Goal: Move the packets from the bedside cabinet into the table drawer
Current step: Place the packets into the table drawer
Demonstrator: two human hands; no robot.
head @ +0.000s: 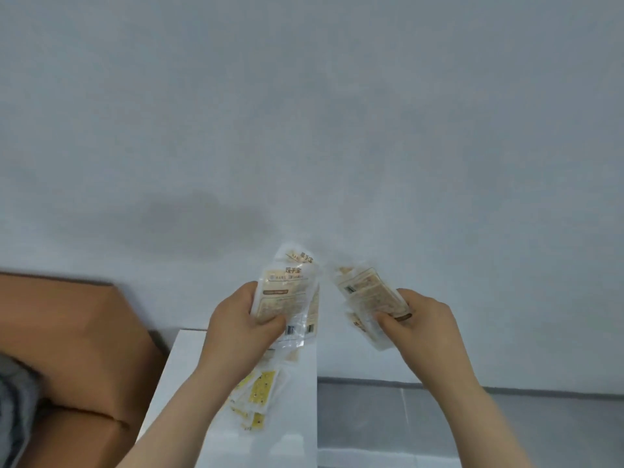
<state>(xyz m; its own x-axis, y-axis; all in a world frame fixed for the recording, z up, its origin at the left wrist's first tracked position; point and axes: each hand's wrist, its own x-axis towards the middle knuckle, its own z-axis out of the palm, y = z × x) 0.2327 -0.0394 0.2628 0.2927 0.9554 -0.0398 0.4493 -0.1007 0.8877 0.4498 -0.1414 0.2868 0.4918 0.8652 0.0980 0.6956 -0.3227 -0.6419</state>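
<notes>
My left hand (241, 327) grips a fanned stack of white and tan packets (290, 292), thumb across their front. My right hand (422, 322) grips a second bunch of tan packets (366, 295), tilted to the left. Both bunches are raised in front of the wall, above the white bedside cabinet (297, 417). Several yellow and white packets (258, 396) still lie on the cabinet top, partly hidden under my left forearm. The table drawer is not in view.
A brown headboard or bed frame (67, 332) stands to the left of the cabinet, with grey bedding (17, 400) at the left edge. A pale wall fills the upper view. Grey floor tiles (388, 420) and a skirting board lie to the right.
</notes>
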